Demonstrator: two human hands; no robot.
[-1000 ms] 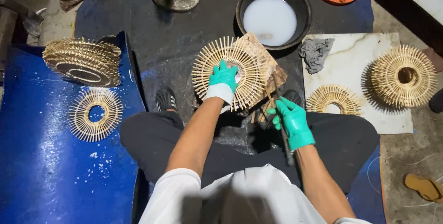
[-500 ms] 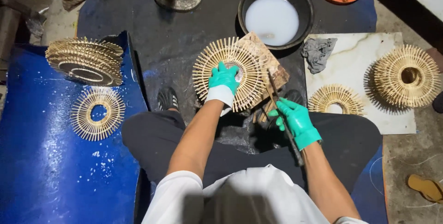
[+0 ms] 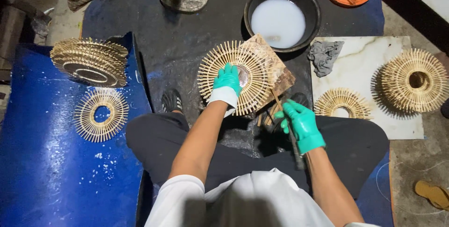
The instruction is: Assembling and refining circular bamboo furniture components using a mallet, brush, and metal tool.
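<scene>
A round sunburst ring of thin bamboo sticks [image 3: 224, 61] lies on a small wooden board [image 3: 276, 70] in front of my knees. My left hand [image 3: 228, 81], in a green glove, presses flat on the ring near its open centre. My right hand [image 3: 301, 124], also gloved in green, grips a thin dark stick-like tool [image 3: 286, 126] whose tip points up toward the board's lower edge.
A black basin of white liquid [image 3: 280, 19] sits behind the board. Stacked sunburst rings [image 3: 89, 61] and a single ring [image 3: 100, 115] lie on the blue sheet at left. More rings [image 3: 414, 79] and a grey rag [image 3: 325, 56] rest on a marble slab at right.
My right hand has shifted slightly down and right with the tool. My left hand stays on the ring.
</scene>
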